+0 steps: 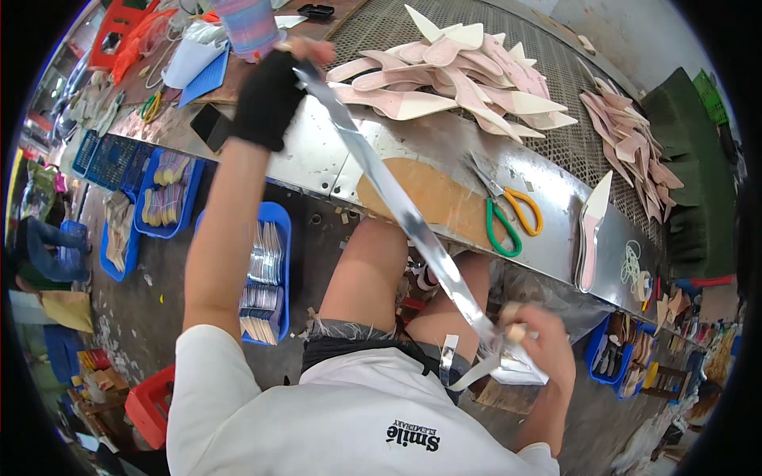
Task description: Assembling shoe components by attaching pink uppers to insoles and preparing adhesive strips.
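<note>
A long shiny silver strip [405, 210] runs slantwise between my two hands. Its upper end is at my left hand [274, 91], which wears a black fingerless glove and is closed on it, raised over the metal-topped table. My right hand [544, 341], with pale covers on some fingertips, grips the lower end above my right thigh. Below that hand hang a folded silver piece and a loose curl of the same strip. On the table between my hands lie scissors [506, 210] with green and orange handles, beside a tan oval patch [429, 198].
Pale pink shoe-insole-shaped pieces [468, 75] lie heaped on the mesh conveyor [357, 32], with another heap [631, 147] farther right. A small stack [591, 234] sits at the table edge. Blue baskets [278, 218] with stacked pieces stand left of my legs. A phone [210, 127] lies at left.
</note>
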Demonstrator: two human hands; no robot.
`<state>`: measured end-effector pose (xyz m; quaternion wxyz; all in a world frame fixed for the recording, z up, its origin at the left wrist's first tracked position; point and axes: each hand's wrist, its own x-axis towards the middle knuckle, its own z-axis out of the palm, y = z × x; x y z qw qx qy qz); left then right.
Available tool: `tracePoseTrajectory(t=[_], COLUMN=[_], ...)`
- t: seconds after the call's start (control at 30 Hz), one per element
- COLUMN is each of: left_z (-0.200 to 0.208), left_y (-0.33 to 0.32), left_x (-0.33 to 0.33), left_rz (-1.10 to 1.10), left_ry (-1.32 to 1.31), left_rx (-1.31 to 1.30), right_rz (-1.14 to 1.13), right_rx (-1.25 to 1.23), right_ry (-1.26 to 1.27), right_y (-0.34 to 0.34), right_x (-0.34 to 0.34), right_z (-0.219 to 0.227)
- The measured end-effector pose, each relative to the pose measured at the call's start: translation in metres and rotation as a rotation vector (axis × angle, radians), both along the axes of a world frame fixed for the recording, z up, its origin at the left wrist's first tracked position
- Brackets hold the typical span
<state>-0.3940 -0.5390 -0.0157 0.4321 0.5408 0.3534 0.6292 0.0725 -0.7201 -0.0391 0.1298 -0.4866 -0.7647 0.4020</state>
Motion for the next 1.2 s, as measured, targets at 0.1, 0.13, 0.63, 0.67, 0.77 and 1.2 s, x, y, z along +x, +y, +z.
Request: tracePoseTrajectory(t=[0.1, 0.13, 0.63, 0.67, 0.77, 1.2], left_z=[-0.007, -0.015, -0.016, -0.019, -0.025, -0.021], left_y=[-0.056, -0.068, 0.199, 0.206, 0.213, 0.048], left_x=[0.106, 0.144, 0.143, 0.151, 0.163, 0.08], left_rz=[-0.196, -0.182, 0.466, 0.456, 0.524, -0.182], left_ry=[-0.041, 0.087, 1.468, 1.485, 1.448, -0.2], left_rx=[-0.147, -0.11, -0.152, -0.197, -0.245, -0.192], right_rz=[-0.18, -0.199, -0.682, -0.676, -0.696, -0.701], right_rx=[0.301, 0.259, 0.307, 0.31, 0.236, -0.016], right_ry=[0.224, 0.436, 0.582, 0.581, 0.653, 0.917], right_y=[0.035, 0.048, 0.155, 0.159, 0.155, 0.153], right_x=[-0.046, -0.068, -0.109, -0.103, -0.105, -0.085], right_z=[0.004, 0.005, -0.092, -0.094, -0.091, -0.083])
